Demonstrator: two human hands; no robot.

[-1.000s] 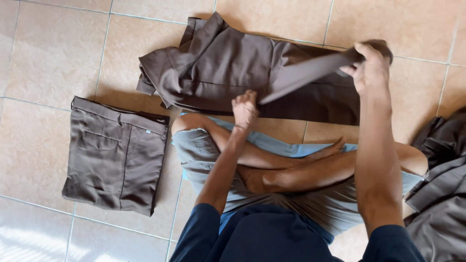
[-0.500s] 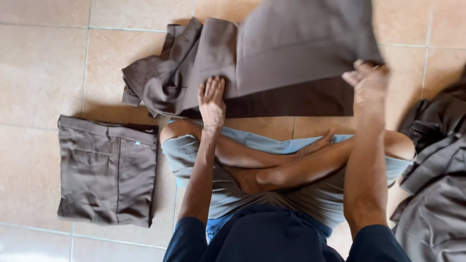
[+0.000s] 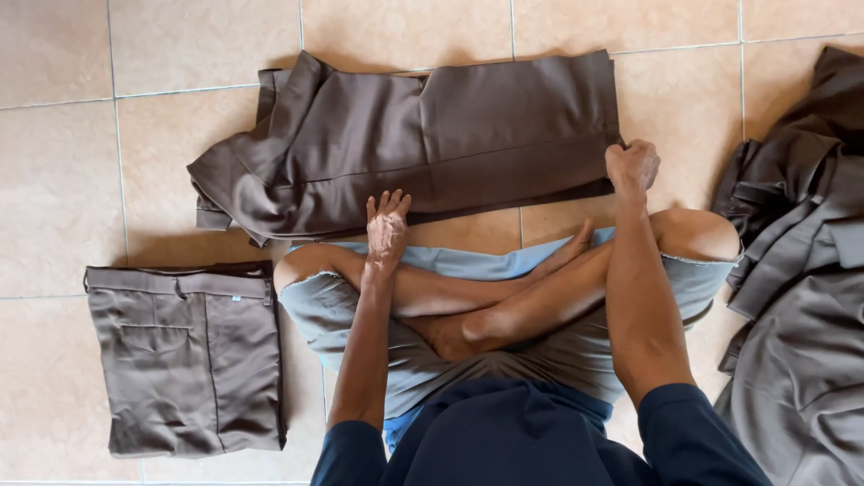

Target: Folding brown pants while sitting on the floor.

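Brown trousers, half-folded on the tiled floor, at 12 o'clock from the seated person's crossed legs.

Left hand: open grip, palm flat on the near hem. Right hand: closed grip pinching the trousers' right corner. Folded trousers lie at 8 o'clock; a heap of brown garments at 3 o'clock. Risk, as judged: the bunched waistband end at 10 o'clock may crease into the fold if left unsmoothed; the pinched corner may slip, skewing the edges.
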